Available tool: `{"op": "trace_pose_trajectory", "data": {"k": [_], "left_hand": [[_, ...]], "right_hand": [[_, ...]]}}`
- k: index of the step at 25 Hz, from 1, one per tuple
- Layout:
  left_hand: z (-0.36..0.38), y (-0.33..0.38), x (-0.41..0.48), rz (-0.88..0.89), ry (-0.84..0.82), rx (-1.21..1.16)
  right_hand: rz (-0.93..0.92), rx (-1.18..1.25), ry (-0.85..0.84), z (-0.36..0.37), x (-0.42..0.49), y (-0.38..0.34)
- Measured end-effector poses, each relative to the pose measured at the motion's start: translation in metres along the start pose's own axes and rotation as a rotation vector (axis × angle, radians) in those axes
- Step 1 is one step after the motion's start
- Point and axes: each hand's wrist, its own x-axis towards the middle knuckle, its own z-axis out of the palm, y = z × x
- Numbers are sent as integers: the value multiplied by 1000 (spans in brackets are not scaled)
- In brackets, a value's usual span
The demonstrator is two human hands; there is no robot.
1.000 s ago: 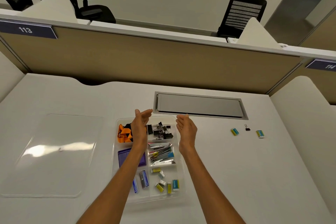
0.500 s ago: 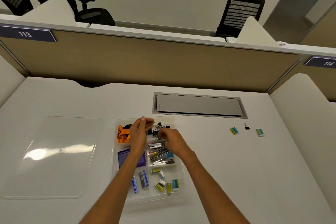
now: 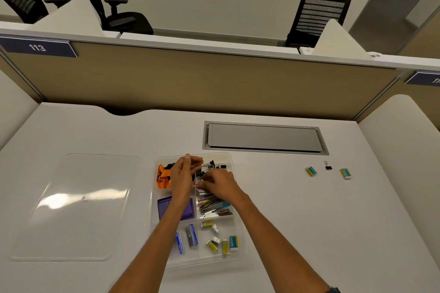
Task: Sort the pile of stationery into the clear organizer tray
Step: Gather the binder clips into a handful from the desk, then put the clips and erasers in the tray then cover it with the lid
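Over far end of clear organizer tray (image 3: 238, 226), mid-desk: L hand (image 3: 184, 173) fingers loosely straight, not gripping. R hand (image 3: 219, 185) fingers curled down among binder clips (image 3: 214, 165) in far-R compartment; can't tell if pinching one. Loose on desk, well R: eraser (image 3: 311, 171), small clip (image 3: 327, 165), second eraser (image 3: 345, 173).

The clear plastic organizer tray (image 3: 204, 260) and the flat clear plastic lid (image 3: 78, 204) look smooth and glossy, with white glare on the lid. The white counter (image 3: 309, 233) is matt, its grey rectangular hatch (image 3: 264, 137) dull metal.
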Motion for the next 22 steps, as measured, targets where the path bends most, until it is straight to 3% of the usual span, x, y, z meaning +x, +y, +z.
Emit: {"op": "trace_pose_trajectory", "data": {"k": [5, 9, 16, 22], "left_hand": [[3, 3, -1, 8, 7, -5], [4, 5, 0, 22, 13, -4], [11, 2, 4, 29, -19, 14], [66, -6, -1, 60, -192, 104]], "right_hand": [[128, 5, 244, -5, 11, -2], [128, -78, 354, -9, 14, 3], [166, 253, 530, -41, 4, 38], [259, 323, 595, -74, -29, 104]]}}
